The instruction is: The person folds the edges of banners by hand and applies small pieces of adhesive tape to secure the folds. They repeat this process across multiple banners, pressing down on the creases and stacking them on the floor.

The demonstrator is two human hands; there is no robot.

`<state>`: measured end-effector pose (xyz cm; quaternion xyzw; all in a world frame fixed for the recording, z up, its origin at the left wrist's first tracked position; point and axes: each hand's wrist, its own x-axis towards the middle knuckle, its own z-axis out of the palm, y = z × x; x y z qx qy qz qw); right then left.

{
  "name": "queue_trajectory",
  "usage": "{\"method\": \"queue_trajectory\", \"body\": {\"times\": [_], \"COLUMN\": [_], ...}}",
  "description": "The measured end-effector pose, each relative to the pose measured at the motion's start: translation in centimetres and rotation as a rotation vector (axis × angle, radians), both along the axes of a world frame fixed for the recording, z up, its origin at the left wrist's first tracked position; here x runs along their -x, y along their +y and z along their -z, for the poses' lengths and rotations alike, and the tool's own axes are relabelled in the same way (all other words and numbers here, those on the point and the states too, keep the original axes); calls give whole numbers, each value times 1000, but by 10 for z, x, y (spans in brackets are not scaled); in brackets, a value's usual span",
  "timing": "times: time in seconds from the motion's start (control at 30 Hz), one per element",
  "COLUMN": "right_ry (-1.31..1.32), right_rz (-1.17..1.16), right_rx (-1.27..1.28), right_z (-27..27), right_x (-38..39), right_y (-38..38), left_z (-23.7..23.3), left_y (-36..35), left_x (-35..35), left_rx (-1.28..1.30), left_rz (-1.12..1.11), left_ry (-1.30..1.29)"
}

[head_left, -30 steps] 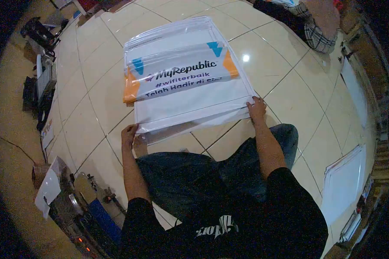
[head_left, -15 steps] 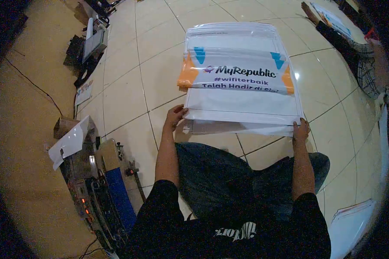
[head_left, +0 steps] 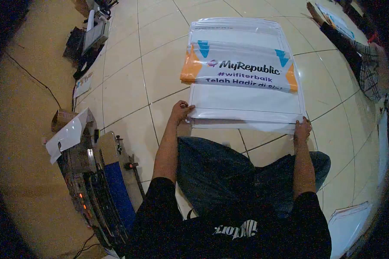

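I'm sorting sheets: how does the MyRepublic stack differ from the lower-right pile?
The MyRepublic stack shows orange, blue and lettering; the lower-right pile shows mostly plain white. The left hand and right hand hold the stack's near corners, while no hand shows at the pile. Both have white surfaces and lie on the tiled floor.

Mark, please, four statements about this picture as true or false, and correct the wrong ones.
1. The MyRepublic print lies between the far and near ends of the white sheets. True.
2. Both hands are at the far edge. False: the left hand and right hand are by the near corners.
3. No lights glow at the picture's left. False: orange lights glow there.
4. The dark shirt bears pale lettering. True.
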<state>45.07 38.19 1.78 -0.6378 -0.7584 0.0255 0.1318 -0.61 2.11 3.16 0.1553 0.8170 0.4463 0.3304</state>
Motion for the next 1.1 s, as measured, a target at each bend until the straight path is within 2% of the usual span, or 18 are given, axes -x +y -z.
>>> {"method": "queue_trajectory", "body": {"times": [0.03,0.1,0.13,0.2,0.33,0.4,0.43,0.5,0.63,0.7,0.8,0.83,0.9,0.93,0.97,1.0,1.03,1.1], "right_ry": [-4,262,259,500,534,787,784,944,831,923,816,816,814,819,620,410,415,814], "right_rz": [-6,-126,-132,-184,-196,-101,-105,81,29,-34,-9,-14,-115,-106,-396,-674,-664,-77], "right_rx": [1,149,150,98,142,399,399,761,847,586,776,777,649,653,582,501,505,853], "right_z": [8,42,39,35,103,130,115,69,55,77,53,73,156,186,212,227,197,119], "right_x": [-6,-29,-30,-37,-67,-77,-71,-53,-45,-48,-48,-54,-84,-98,-112,-119,-145,-74], "right_y": [10,49,49,50,103,116,111,94,101,107,102,113,162,186,209,218,188,152], "left_z": [-2,-11,4,32,11,5,-4,-23,1,40,-12,-5,27,36,43,47,28,-38], "left_y": [2,6,3,-5,-2,3,5,6,7,-1,1,-2,-16,-21,-24,-25,-16,14], "left_x": [-4,-8,2,18,4,2,-3,-14,-1,10,-6,-2,14,20,24,25,14,-24], "left_rx": [1,132,132,92,16,-11,-15,192,291,14,141,140,-76,-67,-78,-91,-85,187], "left_rz": [-6,-67,-73,14,-16,-196,-199,35,149,-50,-76,-80,166,172,370,568,578,-64], "left_ry": [-4,14,12,-71,-131,-385,-387,-76,8,-231,-167,-167,-172,-171,16,200,199,-230]}}
